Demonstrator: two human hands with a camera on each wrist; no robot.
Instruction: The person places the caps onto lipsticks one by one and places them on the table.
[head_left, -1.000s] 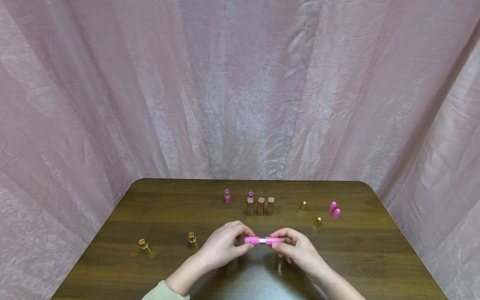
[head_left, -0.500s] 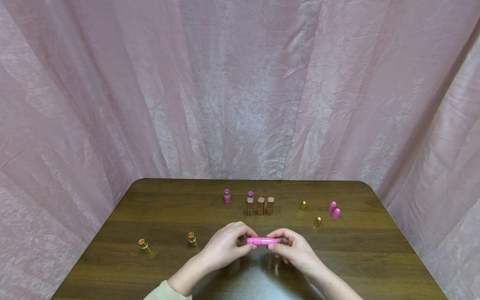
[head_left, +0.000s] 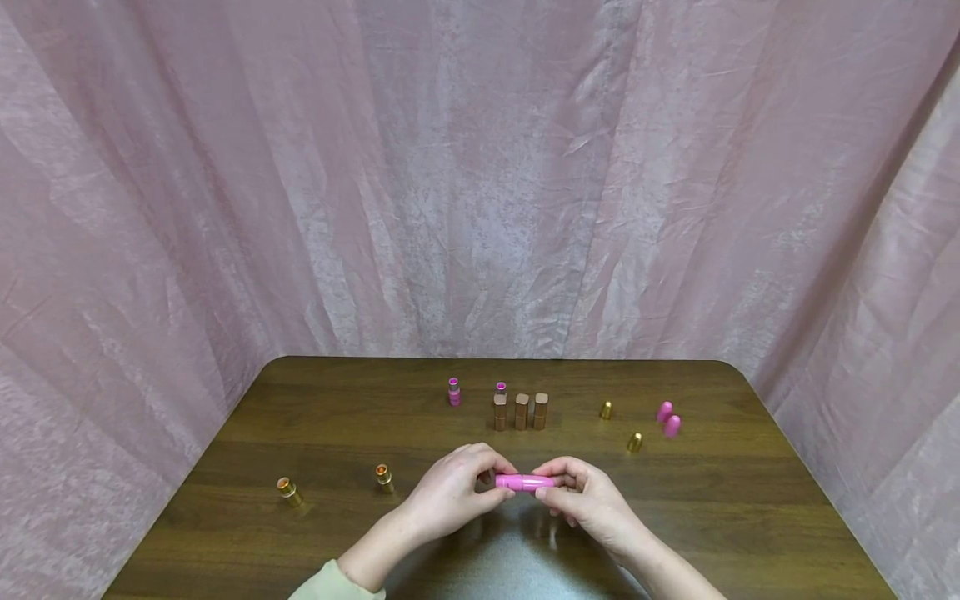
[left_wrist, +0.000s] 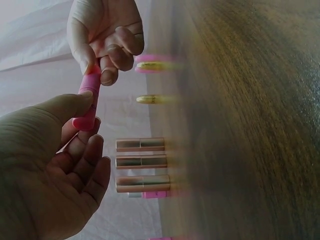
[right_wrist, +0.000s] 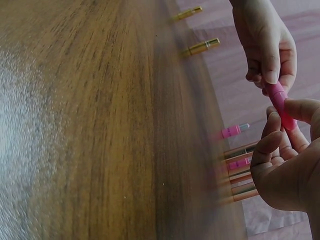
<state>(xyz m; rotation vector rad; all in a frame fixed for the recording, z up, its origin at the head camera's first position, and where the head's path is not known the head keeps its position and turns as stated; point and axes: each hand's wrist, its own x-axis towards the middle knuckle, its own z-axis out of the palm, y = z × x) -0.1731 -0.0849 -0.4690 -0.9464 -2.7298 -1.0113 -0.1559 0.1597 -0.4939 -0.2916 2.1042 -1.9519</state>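
A pink lipstick tube [head_left: 523,482] lies level above the table, its cap and base meeting at a thin seam. My left hand [head_left: 453,492] pinches the base end between thumb and fingers. At the cap end, my right hand [head_left: 592,504] pinches with thumb and forefinger. In the left wrist view the lipstick [left_wrist: 89,102] shows its flat pink bottom past the left thumb. The right wrist view has the rounded cap end partly behind the right thumb [right_wrist: 300,109].
Three rose-gold lipsticks [head_left: 521,412] stand upright beyond the hands. Behind them are two uncapped pink lipstick bases [head_left: 454,393]. Two gold bases [head_left: 385,478] stand at left. Gold caps [head_left: 635,442] and pink caps [head_left: 672,427] stand at right on the wooden table [head_left: 750,517].
The silver collar between the pink cap and base showed a second ago; the two parts have come together and it is covered. Both hands have stayed nearly still since half a second ago.
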